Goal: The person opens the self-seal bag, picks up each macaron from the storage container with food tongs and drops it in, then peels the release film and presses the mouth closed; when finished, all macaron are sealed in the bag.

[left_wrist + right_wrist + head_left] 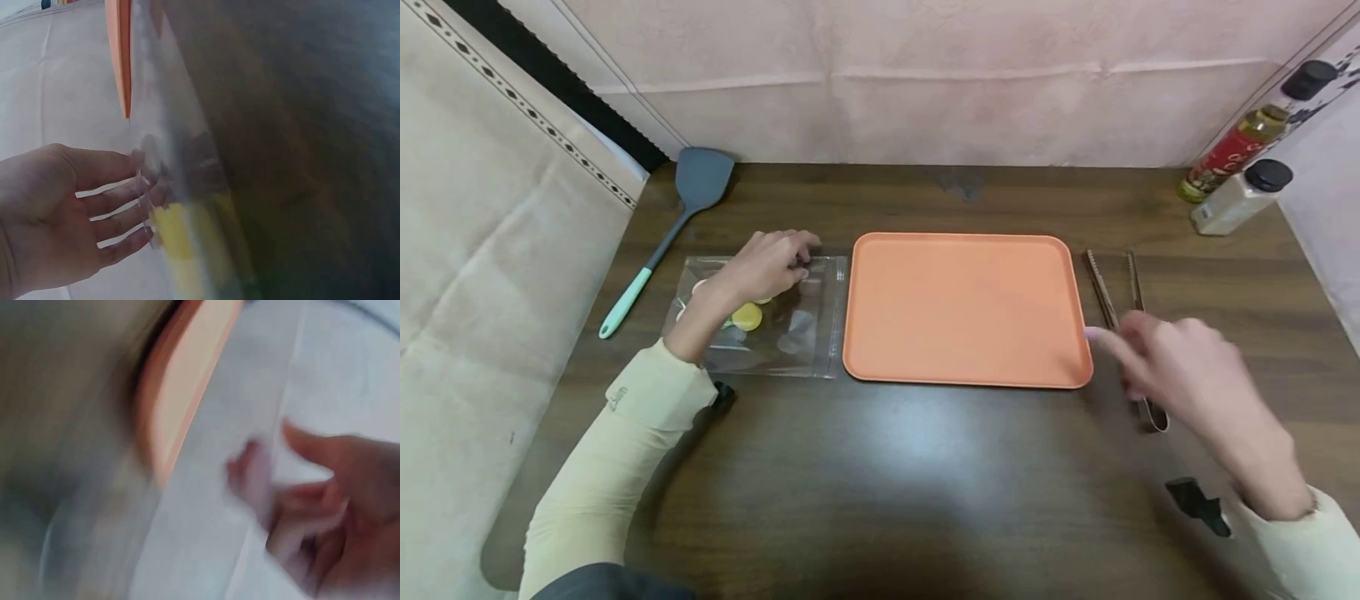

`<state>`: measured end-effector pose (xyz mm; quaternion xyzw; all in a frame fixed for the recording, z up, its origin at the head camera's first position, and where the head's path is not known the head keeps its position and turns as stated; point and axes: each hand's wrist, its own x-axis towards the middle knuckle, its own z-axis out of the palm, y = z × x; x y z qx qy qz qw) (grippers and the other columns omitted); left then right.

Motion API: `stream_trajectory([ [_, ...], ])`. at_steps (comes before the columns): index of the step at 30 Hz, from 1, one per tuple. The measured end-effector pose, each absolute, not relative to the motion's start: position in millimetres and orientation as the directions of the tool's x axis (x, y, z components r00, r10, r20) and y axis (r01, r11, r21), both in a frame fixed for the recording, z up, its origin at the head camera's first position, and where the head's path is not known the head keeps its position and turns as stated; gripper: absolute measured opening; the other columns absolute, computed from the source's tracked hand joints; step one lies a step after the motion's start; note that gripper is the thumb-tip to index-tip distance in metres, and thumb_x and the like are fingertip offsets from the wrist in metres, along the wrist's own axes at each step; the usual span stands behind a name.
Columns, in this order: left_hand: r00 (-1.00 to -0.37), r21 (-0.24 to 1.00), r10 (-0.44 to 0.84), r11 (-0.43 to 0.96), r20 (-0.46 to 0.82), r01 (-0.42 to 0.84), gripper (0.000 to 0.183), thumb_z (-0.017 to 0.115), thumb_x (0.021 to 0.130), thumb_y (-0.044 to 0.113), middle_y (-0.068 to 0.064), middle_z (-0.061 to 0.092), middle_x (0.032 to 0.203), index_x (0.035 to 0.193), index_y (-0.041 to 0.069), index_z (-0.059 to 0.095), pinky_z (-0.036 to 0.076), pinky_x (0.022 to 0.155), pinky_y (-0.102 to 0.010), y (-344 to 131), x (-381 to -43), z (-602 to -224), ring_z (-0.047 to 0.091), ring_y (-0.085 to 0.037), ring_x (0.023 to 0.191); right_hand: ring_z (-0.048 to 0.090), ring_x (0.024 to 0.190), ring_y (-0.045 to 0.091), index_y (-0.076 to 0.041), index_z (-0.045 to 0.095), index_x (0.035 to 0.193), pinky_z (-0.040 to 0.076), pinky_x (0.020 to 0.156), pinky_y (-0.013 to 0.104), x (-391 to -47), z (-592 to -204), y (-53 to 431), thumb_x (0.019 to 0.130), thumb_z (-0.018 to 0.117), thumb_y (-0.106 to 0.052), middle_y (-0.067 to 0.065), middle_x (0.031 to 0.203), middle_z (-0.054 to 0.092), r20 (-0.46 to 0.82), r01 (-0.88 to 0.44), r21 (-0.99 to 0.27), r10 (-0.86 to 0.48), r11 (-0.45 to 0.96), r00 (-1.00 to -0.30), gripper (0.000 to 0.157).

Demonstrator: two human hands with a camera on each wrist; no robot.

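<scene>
A clear plastic bag lies flat on the table with yellow round pieces and some paler ones inside. My left hand is over its upper part, fingers loosely bent. In the left wrist view the fingertips of this left hand meet the film at the bag's edge; whether they press it I cannot tell. Beside the bag is an orange tray. My right hand, blurred, hovers over metal tongs to the tray's right. The right wrist view shows that right hand partly curled around nothing.
A grey spatula with a mint handle lies at the left. At the back right stand an oil bottle with a red label and a black-capped jar. Pale cloth hangs behind the wooden table.
</scene>
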<state>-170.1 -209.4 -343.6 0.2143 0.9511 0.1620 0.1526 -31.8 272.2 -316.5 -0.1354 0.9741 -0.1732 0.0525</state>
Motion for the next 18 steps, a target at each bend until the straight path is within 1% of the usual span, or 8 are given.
stream_trajectory([
  [2,-0.875,0.421,0.434,0.849,-0.215,0.318,0.039,0.062,0.105,-0.003,-0.027,0.074,0.121,0.144,-0.009,0.062,0.053,0.093,-0.052,-208.2,-172.4,-344.7,0.071,-0.039,0.107,0.061,0.054,0.008,-0.017,0.071,0.089,0.054,0.057,0.042,-30.6,-319.6,241.1,0.112,0.066,-0.032,-0.017,0.059,0.06,-0.003,-0.39,-0.508,-0.454,0.768,-0.891,0.028],
  [4,-0.886,0.458,0.408,0.845,-0.221,0.275,0.032,0.062,0.105,-0.003,-0.025,0.075,0.114,0.136,-0.009,0.066,0.054,0.087,-0.048,-208.4,-172.6,-345.3,0.071,-0.035,0.1,0.064,0.056,0.004,-0.016,0.074,0.102,0.056,0.06,0.032,-28.3,-327.4,206.4,0.112,0.066,-0.024,-0.013,0.066,0.066,-0.039,-0.415,-0.714,-0.623,0.564,-0.781,0.016],
  [6,-0.894,0.471,0.394,0.843,-0.212,0.26,0.024,0.064,0.106,-0.001,-0.023,0.074,0.111,0.127,-0.008,0.071,0.052,0.085,-0.045,-209.8,-171.9,-346.8,0.067,-0.033,0.096,0.07,0.058,0.011,-0.012,0.074,0.109,0.053,0.055,0.028,-22.9,-339.1,170.5,0.113,0.064,-0.021,-0.003,0.078,0.074,-0.109,-0.278,-0.881,-0.735,0.384,-0.669,0.014],
  [9,-0.902,0.488,0.386,0.836,-0.194,0.253,0.013,0.069,0.107,0.002,-0.021,0.071,0.107,0.115,-0.005,0.076,0.05,0.083,-0.042,-211.6,-169.9,-348.4,0.061,-0.031,0.092,0.071,0.06,0.019,-0.001,0.069,0.126,0.048,0.048,0.027,-13.7,-356.6,119.5,0.115,0.059,-0.02,0.017,0.101,0.078,-0.197,0.044,-0.978,-0.818,0.206,-0.54,0.025],
  [11,-0.906,0.497,0.39,0.826,-0.165,0.265,0.012,0.07,0.107,0.004,-0.02,0.071,0.105,0.108,-0.004,0.078,0.048,0.081,-0.041,-212.1,-168.9,-348.8,0.059,-0.03,0.09,0.072,0.065,0.02,0.004,0.062,0.14,0.046,0.049,0.026,-7.7,-365.8,89.4,0.117,0.055,-0.021,0.023,0.12,0.075,-0.249,0.289,-0.951,-0.834,0.113,-0.493,0.034],
  [14,-0.912,0.515,0.387,0.814,-0.137,0.268,0.015,0.069,0.108,0.007,-0.02,0.07,0.104,0.104,-0.003,0.079,0.047,0.079,-0.04,-211.3,-167.1,-348.1,0.058,-0.03,0.09,0.075,0.078,0.016,0.005,0.05,0.151,0.049,0.058,0.024,-3.9,-375.7,51.8,0.118,0.052,-0.024,0.022,0.136,0.071,-0.345,0.608,-0.794,-0.824,0.001,-0.45,0.045],
  [16,-0.914,0.528,0.388,0.804,-0.118,0.273,0.017,0.067,0.109,0.008,-0.02,0.069,0.106,0.105,-0.004,0.079,0.048,0.081,-0.041,-210.7,-165.3,-347.2,0.058,-0.03,0.091,0.076,0.087,0.016,0.004,0.046,0.154,0.051,0.067,0.024,-3.2,-381.4,32.0,0.118,0.051,-0.027,0.018,0.143,0.069,-0.408,0.729,-0.683,-0.797,-0.057,-0.445,0.047],
  [18,-0.914,0.543,0.393,0.791,-0.098,0.282,0.018,0.066,0.11,0.008,-0.02,0.069,0.107,0.105,-0.004,0.078,0.048,0.083,-0.042,-210.5,-163.1,-345.4,0.058,-0.031,0.092,0.076,0.092,0.015,0.002,0.044,0.155,0.053,0.073,0.023,-4.0,-386.2,15.6,0.119,0.051,-0.028,0.019,0.148,0.068,-0.443,0.78,-0.614,-0.767,-0.117,-0.464,0.047],
])
